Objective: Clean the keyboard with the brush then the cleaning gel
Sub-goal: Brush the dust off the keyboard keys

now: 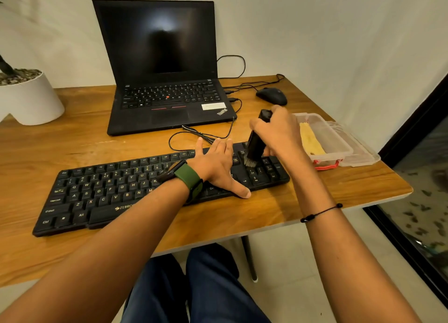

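Here, on a wooden table (72,138), the black keyboard (101,191) lies slanted, its right end near the table's right edge. The left hand (218,165) lies flat across the keys right of centre, fingers straight and spread, thumb resting on the wood just in front of the keyboard. The right hand (278,133) grips the black brush (255,143), fingers curled round its handle; the bristles touch the keys at the left side of the number pad.

Just right of that hand sits a clear plastic box (339,143), open, with a yellow mass inside, probably the cleaning gel (310,138), though the view is soft there. Behind the keyboard: an open laptop (167,104) with a dark screen, a looped black cable (201,136) between laptop and keyboard, and a black mouse (271,96) at the back right. A white planter (29,99) stands at the far left.

Bare wood shows left of the laptop and in front of the keyboard. The table's right edge passes just beyond the box.
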